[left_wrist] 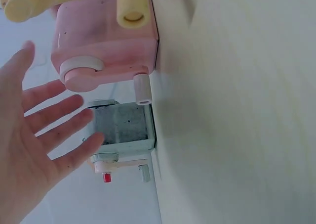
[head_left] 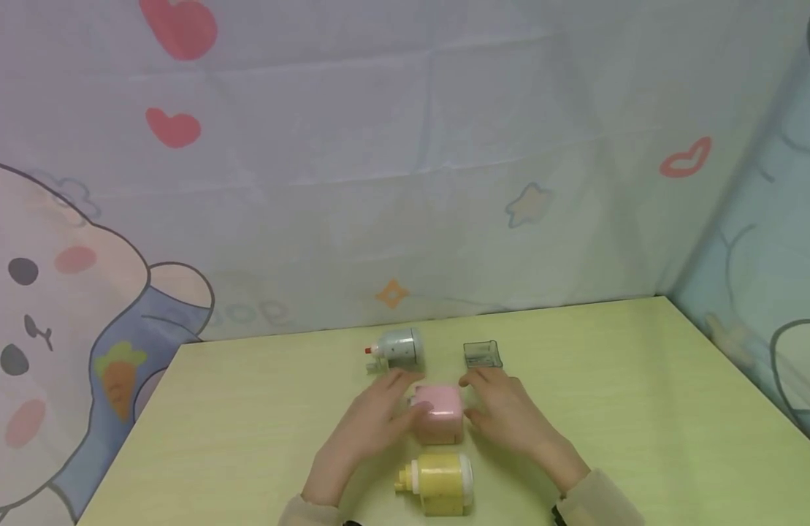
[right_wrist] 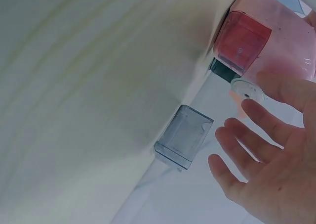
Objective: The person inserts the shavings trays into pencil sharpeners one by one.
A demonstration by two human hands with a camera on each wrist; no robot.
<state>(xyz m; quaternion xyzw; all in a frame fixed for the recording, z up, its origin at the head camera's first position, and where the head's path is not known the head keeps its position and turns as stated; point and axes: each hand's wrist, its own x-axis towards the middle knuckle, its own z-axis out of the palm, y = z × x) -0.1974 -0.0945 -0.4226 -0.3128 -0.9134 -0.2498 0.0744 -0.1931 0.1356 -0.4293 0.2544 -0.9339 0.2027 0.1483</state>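
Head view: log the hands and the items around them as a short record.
Centre: pink, box-shaped plastic crank sharpener
Left hand: fingers spread, at its left; contact unclear
Right hand: fingers spread, at its right; contact unclear
Near side: yellow, boxy plastic crank sharpener
Far side, left: pale grey plastic crank sharpener
Far side, right: clear rectangular plastic tray

a curtained indoor nook, with cartoon-printed cloth (head_left: 352, 146) behind and beside a pale tabletop (head_left: 608, 409)

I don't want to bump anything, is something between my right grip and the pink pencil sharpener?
Nothing visible stands between your right grip and the pink pencil sharpener; the transparent shavings drawer lies farther back, off that path.
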